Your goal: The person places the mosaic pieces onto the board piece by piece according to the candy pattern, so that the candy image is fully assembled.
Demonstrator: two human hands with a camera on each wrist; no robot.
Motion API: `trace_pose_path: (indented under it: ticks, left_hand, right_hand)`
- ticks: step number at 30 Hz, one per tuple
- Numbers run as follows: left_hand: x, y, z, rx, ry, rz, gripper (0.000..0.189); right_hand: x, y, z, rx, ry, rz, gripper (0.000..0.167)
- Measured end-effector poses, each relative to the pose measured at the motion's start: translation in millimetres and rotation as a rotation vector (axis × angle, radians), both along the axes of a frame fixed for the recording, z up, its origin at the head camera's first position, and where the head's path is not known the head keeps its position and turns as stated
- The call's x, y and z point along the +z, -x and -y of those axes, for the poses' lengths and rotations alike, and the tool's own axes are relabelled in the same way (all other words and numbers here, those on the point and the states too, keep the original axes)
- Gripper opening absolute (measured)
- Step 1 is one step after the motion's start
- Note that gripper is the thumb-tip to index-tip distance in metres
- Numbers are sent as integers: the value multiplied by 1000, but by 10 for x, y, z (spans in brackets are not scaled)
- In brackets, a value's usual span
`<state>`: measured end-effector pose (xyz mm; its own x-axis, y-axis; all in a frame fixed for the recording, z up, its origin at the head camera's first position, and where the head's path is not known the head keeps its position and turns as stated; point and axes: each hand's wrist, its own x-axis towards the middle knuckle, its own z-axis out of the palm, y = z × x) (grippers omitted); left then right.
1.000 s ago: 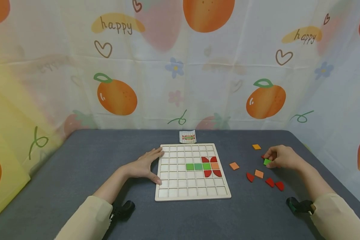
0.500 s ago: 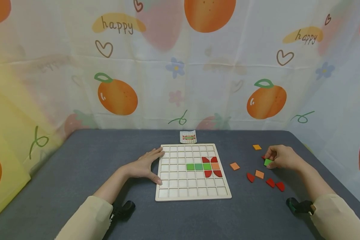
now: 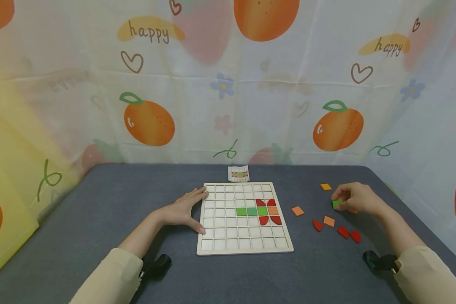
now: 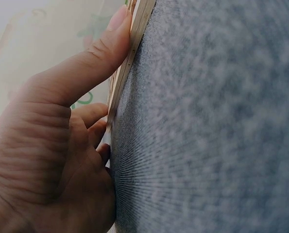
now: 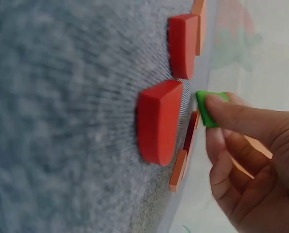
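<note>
My left hand [image 3: 182, 210] lies along the left edge of a white gridded board [image 3: 232, 244], fingers spread, fingertips and thumb [image 4: 117, 29] touching its rim. Set in the board's cells are three green squares [image 3: 252, 211] in a row, an orange square [image 3: 272, 210] at their right end, and several red quarter-circle pieces [image 3: 264, 220] above and below. To the right, my right hand [image 3: 357, 199] pinches a green square tile [image 5: 210, 109] between thumb and fingers, over the dark tabletop. The tile is tilted in the right wrist view, and the fingers partly cover it.
Loose red quarter-circle pieces [image 3: 343, 232] and orange squares [image 3: 298, 210] lie between the board and the right hand, and a yellow-orange tile [image 3: 325, 186] farther back. A small patterned card [image 3: 238, 173] stands at the board's far edge. A printed curtain [image 3: 220, 84] hangs behind the table.
My right hand has shifted slightly left with the green tile. A red piece beyond its fingers is now covered, and an orange edge shows under the hand. The left hand has stayed put.
</note>
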<state>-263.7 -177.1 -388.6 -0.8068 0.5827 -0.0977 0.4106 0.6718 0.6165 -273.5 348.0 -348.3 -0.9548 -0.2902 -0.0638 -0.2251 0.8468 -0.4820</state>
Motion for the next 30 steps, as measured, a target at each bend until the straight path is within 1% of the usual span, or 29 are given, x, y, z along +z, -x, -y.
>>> trace_pose_path:
  ticks: [5, 8, 12, 14, 20, 30]
  left_hand:
    - [9, -8, -7, 1, 2, -2, 119]
    - [13, -12, -6, 0, 0, -3, 119]
    - [18, -16, -2, -3, -7, -2, 119]
    - [18, -18, 1, -5, -7, -1, 119]
    - [19, -16, -2, -9, -3, -4, 119]
    - [-3, -6, 3, -1, 1, -7, 119]
  right_hand:
    - [11, -6, 50, -14, 16, -54, 22]
    - [19, -19, 101, -8, 58, -76, 23]
    - [35, -36, 190, 0, 127, -78, 23]
    - [43, -39, 244, 7, 155, -72, 24]
    - [45, -26, 418, 35, 193, -50, 24]
    - [75, -42, 809, 95, 280, -14, 25]
